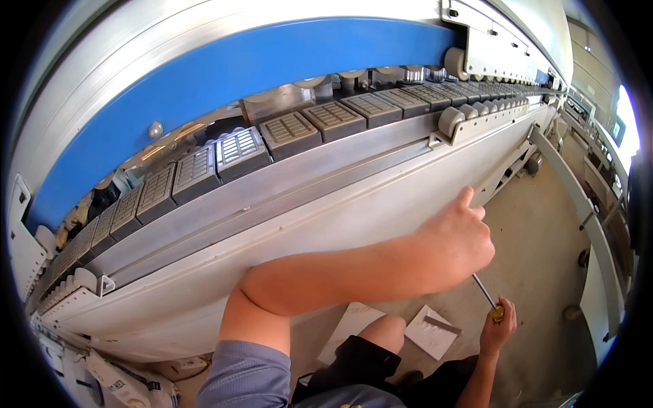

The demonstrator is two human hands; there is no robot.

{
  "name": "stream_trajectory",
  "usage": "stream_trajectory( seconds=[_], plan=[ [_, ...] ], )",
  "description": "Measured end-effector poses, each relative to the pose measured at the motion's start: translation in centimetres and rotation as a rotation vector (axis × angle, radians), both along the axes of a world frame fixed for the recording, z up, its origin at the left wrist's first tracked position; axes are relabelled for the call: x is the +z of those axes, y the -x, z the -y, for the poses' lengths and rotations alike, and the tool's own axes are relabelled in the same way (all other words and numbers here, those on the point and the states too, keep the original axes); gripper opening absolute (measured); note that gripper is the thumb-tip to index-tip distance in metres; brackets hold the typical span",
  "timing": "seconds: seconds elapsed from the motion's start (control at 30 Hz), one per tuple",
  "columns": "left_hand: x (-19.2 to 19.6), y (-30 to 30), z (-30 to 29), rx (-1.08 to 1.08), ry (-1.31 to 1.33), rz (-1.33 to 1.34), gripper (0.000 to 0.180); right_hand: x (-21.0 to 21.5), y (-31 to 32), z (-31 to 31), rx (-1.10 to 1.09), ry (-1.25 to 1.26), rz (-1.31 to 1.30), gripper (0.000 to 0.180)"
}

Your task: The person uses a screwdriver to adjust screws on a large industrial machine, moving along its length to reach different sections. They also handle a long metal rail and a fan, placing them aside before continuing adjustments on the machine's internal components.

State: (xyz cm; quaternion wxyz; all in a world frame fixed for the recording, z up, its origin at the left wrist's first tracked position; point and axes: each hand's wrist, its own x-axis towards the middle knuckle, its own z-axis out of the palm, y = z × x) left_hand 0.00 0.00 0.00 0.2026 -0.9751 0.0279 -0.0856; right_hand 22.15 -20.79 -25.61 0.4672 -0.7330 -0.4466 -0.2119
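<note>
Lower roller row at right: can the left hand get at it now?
Probably yes: the left hand appears below the lower roller row, and nothing visible blocks the way between.

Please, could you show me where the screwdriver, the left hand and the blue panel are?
Screwdriver (498,313): head view, on its yellow handle.
Left hand (468,236): head view, on the hand's middle.
Blue panel (262,64): head view, on its front face.
</note>
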Motion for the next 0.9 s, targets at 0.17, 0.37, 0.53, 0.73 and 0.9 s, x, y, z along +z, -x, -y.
stream_trajectory(
  seconds=[0.17, 0.37, 0.53, 0.73, 0.9],
  plan=[
    [-0.8, 2.5, 0.2, 0.042, 0.234, -0.018, 0.019, -2.4, -1.3, 2.0, -0.02, -0.067, 0.092, 0.024],
    [0.2, 6.3, 0.7, 0.033, 0.283, 0.001, 0.026, -3.3, -0.4, 0.4, 0.029, -0.127, 0.113, 0.019],
    [0.7, 8.8, 1.3, -0.047, 0.252, 0.053, 0.023, -3.9, -0.6, -1.0, 0.098, -0.098, 0.163, 0.019],
    [1.4, 11.4, 0.5, -0.025, 0.367, 0.145, 0.02, -2.8, 0.4, -1.9, 0.159, -0.075, 0.211, 0.022],
    [3.1, 15.3, -1.9, 0.013, 0.412, 0.702, 0.022, -3.7, -2.8, 0.4, 0.071, -0.058, 0.199, 0.025]
  ],
)
